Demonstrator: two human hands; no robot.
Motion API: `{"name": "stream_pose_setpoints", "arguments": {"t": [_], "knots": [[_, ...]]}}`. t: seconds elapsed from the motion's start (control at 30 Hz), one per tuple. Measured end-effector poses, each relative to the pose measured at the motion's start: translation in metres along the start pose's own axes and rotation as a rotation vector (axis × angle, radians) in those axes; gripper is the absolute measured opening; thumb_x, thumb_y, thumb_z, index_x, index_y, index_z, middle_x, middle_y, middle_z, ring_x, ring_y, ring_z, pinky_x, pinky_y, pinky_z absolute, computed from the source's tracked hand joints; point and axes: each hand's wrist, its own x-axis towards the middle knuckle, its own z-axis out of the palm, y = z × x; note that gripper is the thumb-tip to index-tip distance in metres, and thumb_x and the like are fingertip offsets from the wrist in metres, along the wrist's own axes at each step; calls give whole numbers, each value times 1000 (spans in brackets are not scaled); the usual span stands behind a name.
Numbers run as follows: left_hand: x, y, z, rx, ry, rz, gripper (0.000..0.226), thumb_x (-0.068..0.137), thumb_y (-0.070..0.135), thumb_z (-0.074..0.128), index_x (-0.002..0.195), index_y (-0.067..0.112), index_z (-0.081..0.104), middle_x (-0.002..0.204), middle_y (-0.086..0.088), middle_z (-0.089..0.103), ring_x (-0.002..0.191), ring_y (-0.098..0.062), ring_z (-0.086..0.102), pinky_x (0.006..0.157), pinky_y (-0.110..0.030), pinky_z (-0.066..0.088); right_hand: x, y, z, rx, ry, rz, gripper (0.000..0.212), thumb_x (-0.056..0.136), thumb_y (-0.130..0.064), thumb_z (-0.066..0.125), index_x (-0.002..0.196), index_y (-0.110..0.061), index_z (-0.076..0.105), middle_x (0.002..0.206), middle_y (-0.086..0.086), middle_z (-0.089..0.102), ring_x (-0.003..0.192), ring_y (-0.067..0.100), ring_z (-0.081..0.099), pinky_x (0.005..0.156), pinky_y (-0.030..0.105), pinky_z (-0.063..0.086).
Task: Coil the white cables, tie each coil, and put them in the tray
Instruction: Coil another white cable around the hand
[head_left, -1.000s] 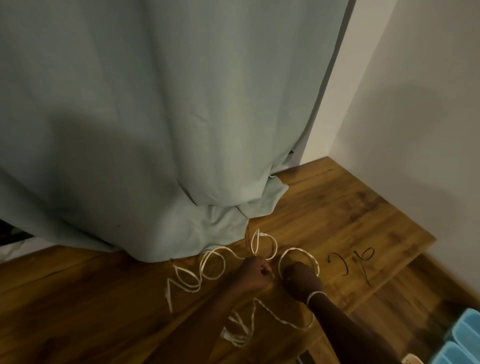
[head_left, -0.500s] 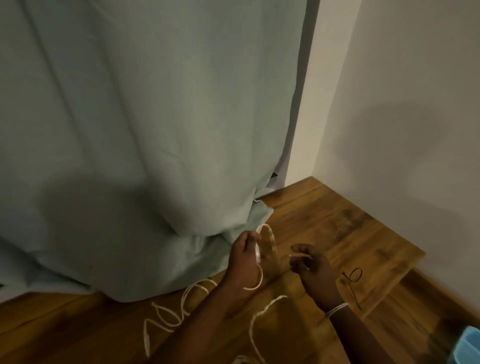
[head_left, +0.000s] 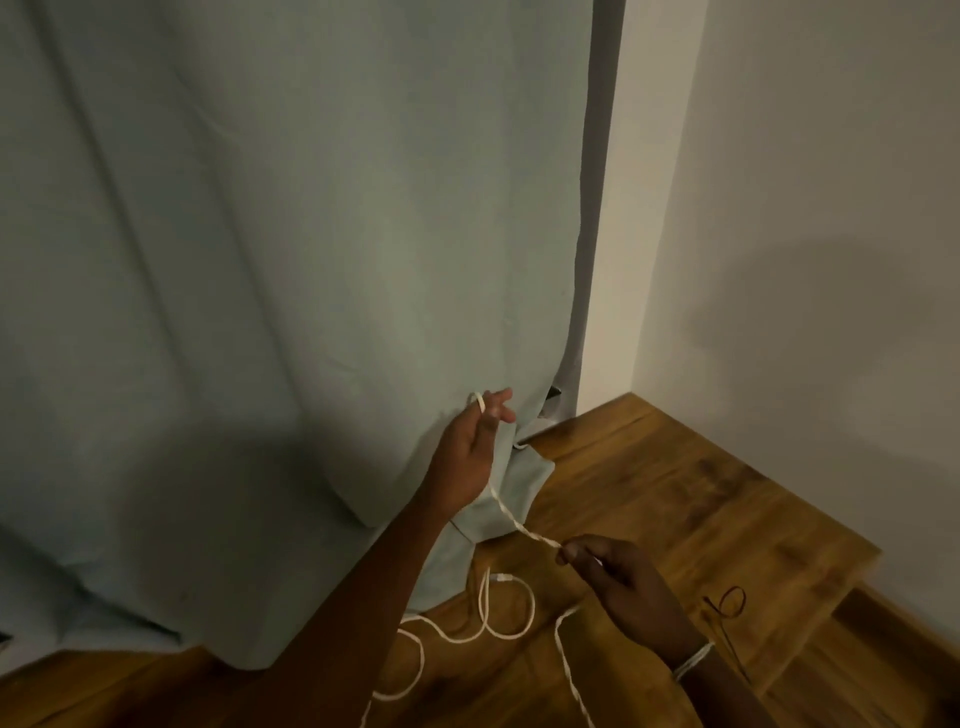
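Left hand (head_left: 470, 457) raised in front of the pale curtain (head_left: 291, 291), palm toward the camera, fingers loosely spread. White cable (head_left: 511, 522) looped over the fingers near the fingertips; whether the thumb pins it, cannot tell. From there the cable runs down across the palm and slants to the right hand (head_left: 618, 587).

Right hand lower, above the wooden table (head_left: 701, 499), thumb and forefinger pinching the cable at a twisted stretch. Other fingers curled under. A pale band (head_left: 693, 661) sits on the right wrist.

Cable between the two hands is taut and off the table. Below the right hand a second run of it drops toward the bottom edge of the view. The rest lies slack on the table in open loops near the curtain hem, one connector end visible among them.

Black tie (head_left: 727, 610), thin with a small loop at the top, lies on the table just right of the right wrist, apart from the cable.

Plain wall (head_left: 805, 234) meets the table's far corner. Light dim.
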Motion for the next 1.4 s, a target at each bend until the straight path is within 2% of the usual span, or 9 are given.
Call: {"name": "stream_pose_setpoints", "arguments": {"t": [0.2,0.33,0.53,0.67,0.9,1.03,1.17,1.3,1.4], "knots": [[-19,-31,3,304,-368,-148,30,102,33,37,91,24,64,92,-2,71,90,-16,67,93,-42,52,25,-61,-39,-85,41,-175,16,96,-15,59,91,-17,74,74,1,70,67,6,65,61,20,51],[-30,11,-2,-245,-549,-308,51,101,41,35,72,8,61,44,0,53,44,-17,55,70,-38,52,60,-74,-60,-177,269,-212,17,100,-23,55,104,-21,71,90,-10,71,85,7,67,74,16,54],[-18,51,-8,-1236,-504,-272,39,96,33,48,72,6,64,46,-9,58,44,-18,60,106,-56,39,71,-68,-7,-199,24,-73,28,104,-22,47,86,-34,64,76,-16,62,67,-6,61,62,11,46],[-3,55,-11,-894,-348,-140,39,99,37,39,99,8,64,133,-16,59,123,-27,56,110,-45,33,67,-72,22,-201,-270,-41,18,102,-23,51,100,-10,63,69,-4,62,55,-1,57,57,14,45],[-8,30,-15,212,-341,84,32,102,31,38,84,13,57,82,-5,67,89,-18,67,89,-38,52,78,-95,-30,-736,-232,-170,14,88,-23,66,98,-17,73,84,-8,68,72,4,61,69,19,53],[-13,41,-20,-147,-519,-251,46,102,36,38,85,3,64,44,5,51,36,-10,45,52,-24,44,88,-108,-53,-478,-40,-299,11,85,-26,76,90,-16,75,78,-4,72,68,7,65,63,18,54],[-13,52,-24,-942,-613,-408,46,99,33,39,73,5,66,37,2,47,27,-5,35,103,-50,42,88,-89,-34,-128,21,-223,18,89,-19,71,106,-12,68,92,4,71,84,12,68,75,25,58],[-3,65,-29,-1312,-288,-301,47,101,29,38,67,11,65,51,-3,61,45,-13,61,88,-51,56,65,-57,7,-82,-266,38,22,92,-29,66,104,-10,66,96,8,71,91,18,69,87,36,59],[5,69,-31,-1194,-179,-217,45,100,32,34,73,15,65,121,-20,66,115,-32,63,105,-53,41,45,-61,27,-153,-455,123,22,98,-27,58,81,-19,69,76,-4,70,73,8,67,77,27,56]]}}
